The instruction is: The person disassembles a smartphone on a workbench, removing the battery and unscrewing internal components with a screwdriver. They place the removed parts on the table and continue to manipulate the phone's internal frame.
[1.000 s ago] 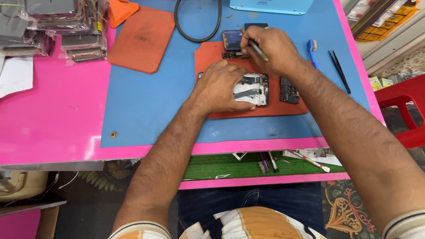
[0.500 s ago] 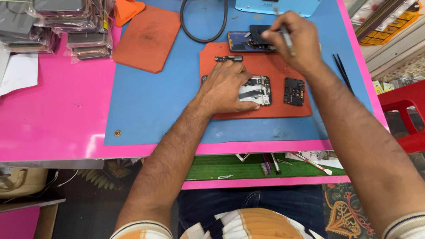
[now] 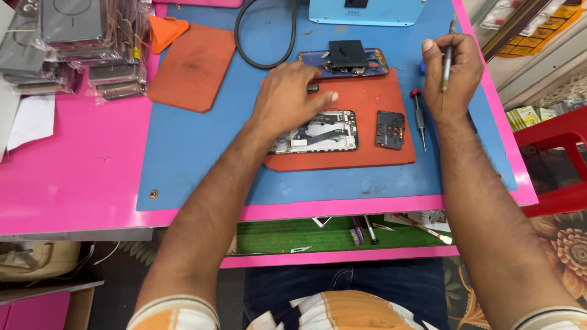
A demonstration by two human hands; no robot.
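Since the earlier frames the right hand (image 3: 451, 76) is lifted away from the blue phone frame (image 3: 343, 63) toward the right edge of the blue mat (image 3: 195, 159), and the left hand (image 3: 287, 101) is moved up over the opened phone (image 3: 318, 131). The pink table (image 3: 73, 183) carries this mat. On the mat's middle an orange pad (image 3: 367, 156) is laid, and the opened phone is kept there. Its back is already removed and the inner boards are exposed; a small black part (image 3: 390, 129) is set beside it, so reassembly is judged as not done. The left hand is spread flat, gripping nothing. The right hand is closed around a thin metal tool (image 3: 447, 61). A red-capped screwdriver (image 3: 419, 119) is left near it.
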